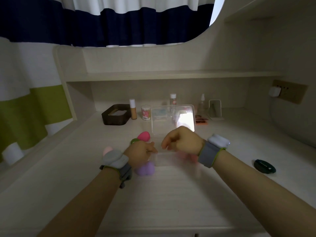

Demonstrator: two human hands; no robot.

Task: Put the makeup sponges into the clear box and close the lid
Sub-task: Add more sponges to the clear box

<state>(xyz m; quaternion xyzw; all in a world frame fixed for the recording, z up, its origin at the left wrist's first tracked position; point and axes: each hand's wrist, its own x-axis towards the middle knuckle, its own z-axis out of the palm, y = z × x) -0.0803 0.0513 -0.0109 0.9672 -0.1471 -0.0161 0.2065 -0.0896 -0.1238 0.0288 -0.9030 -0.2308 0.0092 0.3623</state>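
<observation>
From the head view, your left hand [142,152] pinches the clear box [172,158] rim to steady it, lid [172,117] raised. Your right hand [181,141] hovers over it, fingers curled (grip contents unclear). Purple sponge [145,169] and pink sponge [143,136] wait on the table [171,199].

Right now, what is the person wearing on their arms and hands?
Both forearms are bare, with no sleeves and no gloves. Just behind the left hand sits a grey wristband edged in lime green, carrying a rounded light-grey pod. Just behind the right hand is a matching grey band with lime edging and a white, boxier pod showing a small lit spot. No cables are visible.
</observation>
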